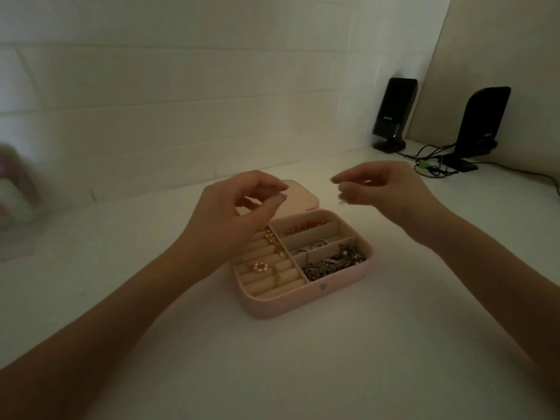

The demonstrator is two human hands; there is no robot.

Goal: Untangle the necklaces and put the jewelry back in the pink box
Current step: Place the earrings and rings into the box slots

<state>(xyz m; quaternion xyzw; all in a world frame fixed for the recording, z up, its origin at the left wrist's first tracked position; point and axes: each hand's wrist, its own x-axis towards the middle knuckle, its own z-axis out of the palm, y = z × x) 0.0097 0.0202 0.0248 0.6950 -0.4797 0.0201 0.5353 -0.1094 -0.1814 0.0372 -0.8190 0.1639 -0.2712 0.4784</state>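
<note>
The pink box point(272, 310) lies open on the white desk, its lid point(303, 198) folded back. A gold necklace point(274, 242) lies across the cream ring rolls on the left and rises toward my left hand point(230, 213), whose thumb and forefinger pinch together just above it. A pearl piece point(260, 266) sits lower on the rolls. Red beads point(306, 227), a few rings point(318, 244) and a tangle of silver chains point(333, 263) fill the right compartments. My right hand point(385, 192) hovers behind the box and pinches a small dangling piece point(341, 202), too blurred to identify.
Two black speakers point(394, 113) point(481, 122) stand at the back right, with cables point(433, 165) trailing over the desk. A blurred pink-and-white object point(12, 189) sits at the far left. A white brick wall runs close behind the box.
</note>
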